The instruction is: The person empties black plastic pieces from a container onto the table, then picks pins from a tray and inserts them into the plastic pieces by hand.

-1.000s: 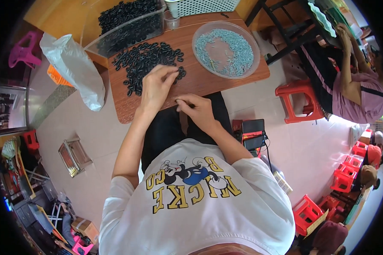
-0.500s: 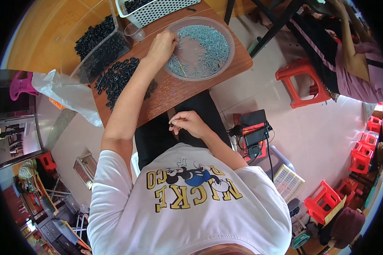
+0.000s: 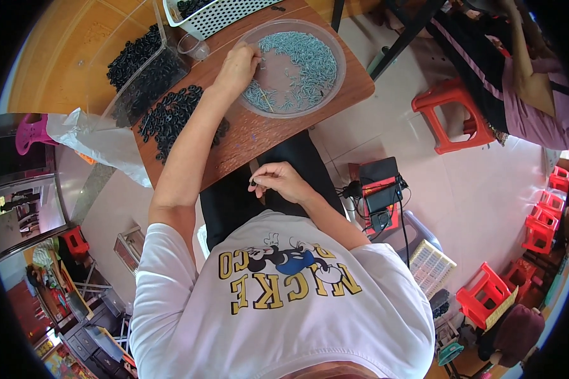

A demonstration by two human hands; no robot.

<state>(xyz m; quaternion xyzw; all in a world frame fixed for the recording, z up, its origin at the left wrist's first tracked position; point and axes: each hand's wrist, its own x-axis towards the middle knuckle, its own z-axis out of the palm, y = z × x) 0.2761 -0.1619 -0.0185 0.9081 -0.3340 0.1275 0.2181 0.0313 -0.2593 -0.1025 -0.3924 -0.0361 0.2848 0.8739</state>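
Note:
My left hand [image 3: 238,68] reaches over the left rim of a round clear tub [image 3: 342,71] of small blue-grey screws [image 3: 316,60]. Its fingers are pinched together; whatever is between them is too small to make out. A thin yellowish stick [image 3: 265,98] lies among the screws. Over my lap, below the table edge, my right hand [image 3: 283,183] is closed, with a small dark piece [image 3: 253,184] at its fingertips. Beneath my left forearm spreads a pile of black plastic parts [image 3: 171,120] on the brown table [image 3: 246,145].
A clear bin [image 3: 161,76] at the far left holds more black parts. Behind the tub stand a small clear cup [image 3: 196,48] and a white perforated basket [image 3: 224,20]. Plastic sheeting [image 3: 101,142] hangs at the table's left. Another person sits at right near a red stool [image 3: 452,117].
My left hand stays at the tub's left side, its fingers still pinched. The right hand has barely moved. The whole view has shifted slightly.

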